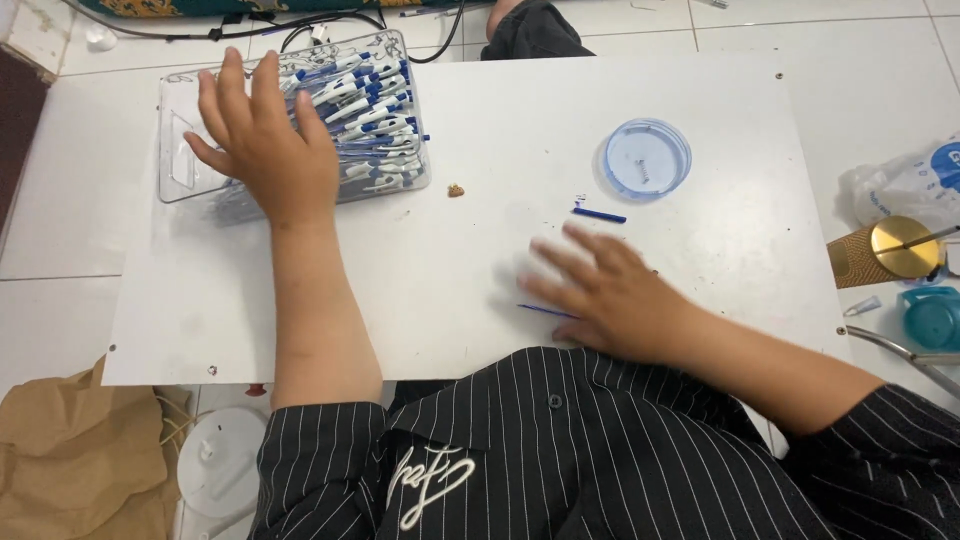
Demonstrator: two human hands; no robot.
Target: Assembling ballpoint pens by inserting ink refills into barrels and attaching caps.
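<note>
My left hand (262,142) lies flat, fingers spread, on a clear plastic tray (178,165) at the far left of the white board (450,250). The tray holds several white-and-blue pens (372,125). My right hand (605,292) rests palm down near the board's front edge, fingers apart and blurred, over a thin blue refill (540,309). A short blue pen part (599,214) lies just beyond its fingertips. I see nothing gripped in either hand.
A round blue-rimmed clear lid (646,158) with small parts sits at the right of the board. A small brown crumb (456,190) lies mid-board. Right of the board stand a gold-lidded cup (885,252), a teal jar (931,317) and a plastic bag (910,185). Brown paper (70,450) lies lower left.
</note>
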